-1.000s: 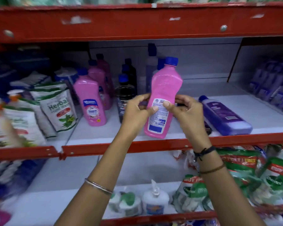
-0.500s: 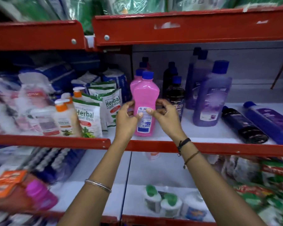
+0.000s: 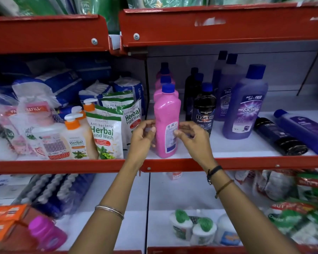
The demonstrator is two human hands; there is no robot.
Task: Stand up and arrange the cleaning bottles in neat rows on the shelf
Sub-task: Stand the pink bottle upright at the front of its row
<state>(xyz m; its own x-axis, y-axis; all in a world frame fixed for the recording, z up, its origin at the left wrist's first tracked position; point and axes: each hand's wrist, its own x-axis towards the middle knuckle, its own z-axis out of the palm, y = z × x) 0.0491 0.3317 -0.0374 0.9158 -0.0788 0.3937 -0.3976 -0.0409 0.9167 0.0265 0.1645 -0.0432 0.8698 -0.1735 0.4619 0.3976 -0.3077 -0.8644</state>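
Observation:
A pink cleaning bottle (image 3: 166, 110) with a blue cap stands upright at the front of the white shelf (image 3: 246, 163), heading a row of pink bottles (image 3: 164, 83). My left hand (image 3: 142, 134) touches its left side and my right hand (image 3: 191, 136) its right side, thumb on the label. To the right stand a black Bactin bottle (image 3: 204, 110) and purple bottles (image 3: 246, 107), each with more behind. A black bottle (image 3: 280, 138) and a purple bottle (image 3: 304, 129) lie on their sides at the right.
Herbal hand wash pouches (image 3: 107, 132) and pump bottles (image 3: 75, 136) fill the shelf bay to the left. The red lip of the upper shelf (image 3: 209, 24) hangs close overhead. The lower shelf holds small green-capped tubs (image 3: 191, 226), packets and a magenta bottle (image 3: 46, 231).
The pink bottle went from raised in both hands to standing on the shelf in front of the pink row. My view shifted left and closer.

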